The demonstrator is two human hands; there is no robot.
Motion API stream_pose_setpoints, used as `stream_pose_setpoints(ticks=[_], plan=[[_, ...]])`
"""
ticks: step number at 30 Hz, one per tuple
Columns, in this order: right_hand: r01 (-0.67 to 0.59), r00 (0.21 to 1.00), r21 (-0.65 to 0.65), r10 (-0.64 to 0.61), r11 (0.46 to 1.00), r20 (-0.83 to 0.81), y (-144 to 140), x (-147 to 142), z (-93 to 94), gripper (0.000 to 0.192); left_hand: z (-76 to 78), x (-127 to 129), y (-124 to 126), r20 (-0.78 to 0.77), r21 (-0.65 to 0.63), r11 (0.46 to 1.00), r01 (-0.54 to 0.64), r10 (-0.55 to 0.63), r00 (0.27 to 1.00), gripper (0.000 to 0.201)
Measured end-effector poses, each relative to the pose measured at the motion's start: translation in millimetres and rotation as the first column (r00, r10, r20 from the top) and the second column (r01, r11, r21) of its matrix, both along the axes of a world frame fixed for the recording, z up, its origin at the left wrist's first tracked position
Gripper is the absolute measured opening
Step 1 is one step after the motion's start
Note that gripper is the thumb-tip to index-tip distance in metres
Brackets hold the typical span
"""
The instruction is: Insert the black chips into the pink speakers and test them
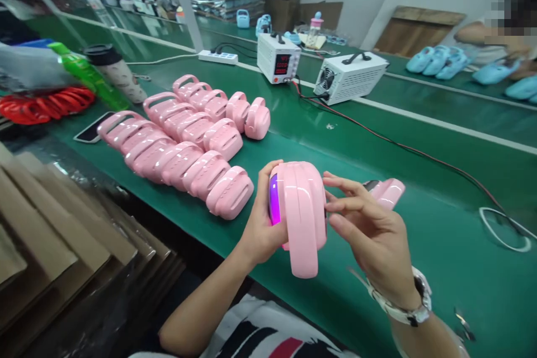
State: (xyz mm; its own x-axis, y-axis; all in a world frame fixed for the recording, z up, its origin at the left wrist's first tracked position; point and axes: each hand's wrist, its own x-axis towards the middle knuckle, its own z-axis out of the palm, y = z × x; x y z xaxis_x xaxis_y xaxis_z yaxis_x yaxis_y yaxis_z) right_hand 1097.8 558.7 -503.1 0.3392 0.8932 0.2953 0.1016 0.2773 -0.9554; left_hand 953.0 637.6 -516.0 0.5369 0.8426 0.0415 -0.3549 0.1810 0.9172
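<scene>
Glowing purple at its side | glossy pink device (300, 207) | left hand (260, 229) gripping

The pink casing (300, 218) I hold glows violet along its left edge. The bench (419, 224) is deep green, crossed by a white stripe (440, 123). Beside me lie glossy pink casings in rows (184, 140). Farther off: a bright green bottle (90, 75), red bands (42, 103), two white power supplies (350, 75), pale blue casings (438, 60).

power supply (278, 58) | red digits lit on front display | too blurred to read | no other legible text
</scene>
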Motion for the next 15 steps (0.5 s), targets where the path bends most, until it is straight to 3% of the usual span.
stream_pose_setpoints(ticks=[2,5,8,10,13,14,15], plan=[[0.071,0.994,-0.058,-0.066,0.996,0.083,-13.2,2.4,7.9,0.004,2.1,9.0,-4.6,-0.056,0.166,0.986,0.004,0.005,0.998,0.074],[0.122,0.987,-0.147,-0.104,0.982,0.124,-39.7,19.2,14.2,0.009,0.5,27.9,-14.9,-0.103,0.302,0.951,0.059,-0.028,0.994,0.081],[0.268,0.960,-0.290,-0.229,0.919,0.163,-84.2,57.1,-1.5,0.019,-5.7,50.8,-28.6,-0.172,0.357,0.917,0.178,-0.122,0.977,0.088],[0.491,0.871,-0.402,-0.417,0.773,0.260,-125.0,87.9,-24.6,0.030,-9.8,67.0,-39.3,-0.231,0.307,0.897,0.319,-0.255,0.939,0.089],[0.753,0.650,-0.467,-0.637,0.465,0.415,-184.3,123.8,-61.1,0.054,-14.5,93.5,-57.5,-0.314,0.142,0.834,0.533,-0.473,0.823,0.086],[0.784,0.607,-0.469,-0.660,0.406,0.443,-198.3,130.1,-69.7,0.059,-16.4,103.4,-64.3,-0.334,0.086,0.814,0.574,-0.520,0.787,0.086],[0.800,0.585,-0.465,-0.669,0.380,0.458,-208.0,133.1,-75.3,0.061,-18.9,113.9,-71.4,-0.357,0.036,0.804,0.594,-0.545,0.759,0.087]])
